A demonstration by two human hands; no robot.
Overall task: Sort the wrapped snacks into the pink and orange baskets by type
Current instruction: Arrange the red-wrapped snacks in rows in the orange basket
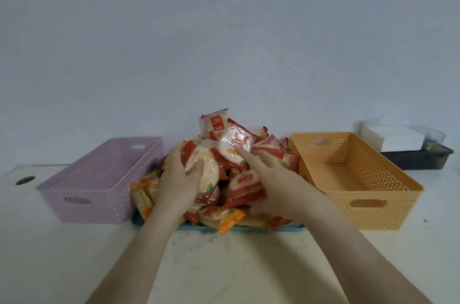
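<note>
Left fingers (pixel 196 166): curled round a bunch of red-and-white packets (pixel 207 169) at the left top of the heap, with your thumb pressed across the front of them.
Left hand (pixel 178 180): it sits on the left flank of the heap, forearm running down to the bottom edge.
Right index finger (pixel 245 156): it lies straight, with its tip against the lower edge of a tilted red-and-white packet (pixel 235 145) near the top.
Right hand (pixel 276 184): it rests on the right flank of the heap. The other fingers are blurred and sunk among the wrappers, so you cannot tell whether they grip anything.
Snack pile (pixel 246 189): red-and-white packets are heaped high, one standing upright at the peak (pixel 214 124). Orange-and-white packets (pixel 224 219) lie along the near and left edges.
Blue tray (pixel 249 229): it sits under the pile, with only its near rim showing.
Pink basket (pixel 74 211): just left of the tray, touching the pile's edge.
Orange basket (pixel 388 219): just right of the tray, close against the packets.
White table (pixel 224 268): it carries all of this, with a round hole (pixel 25 180) at far left.
Black tray (pixel 420 160): behind the orange basket, holding a white stack (pixel 395 140).
</note>
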